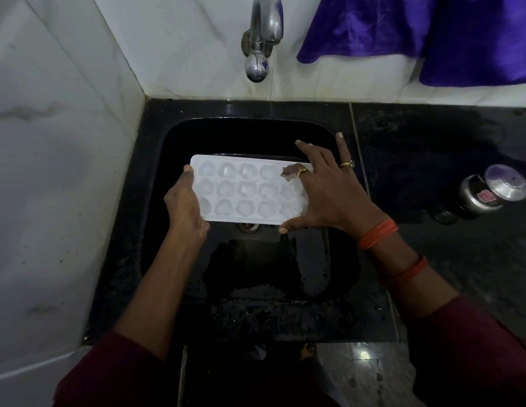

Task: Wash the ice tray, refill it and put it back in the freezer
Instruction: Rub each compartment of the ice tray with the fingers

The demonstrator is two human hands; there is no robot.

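A white ice tray (244, 189) with rows of shaped cells is held level over the black sink (156, 177), cells facing up. My left hand (184, 205) grips its left end, thumb on the rim. My right hand (326, 195) lies on its right end, fingers spread over the cells, thumb under the near edge. A thin stream of water falls from the steel tap (260, 36) above, just beyond the tray's right side.
Black stone counter (432, 148) surrounds the sink and is wet. A small steel container (490, 193) with a lid stands on the counter at the right. A purple cloth (417, 30) hangs on the white tiled wall behind. The drain (250, 227) shows just under the tray.
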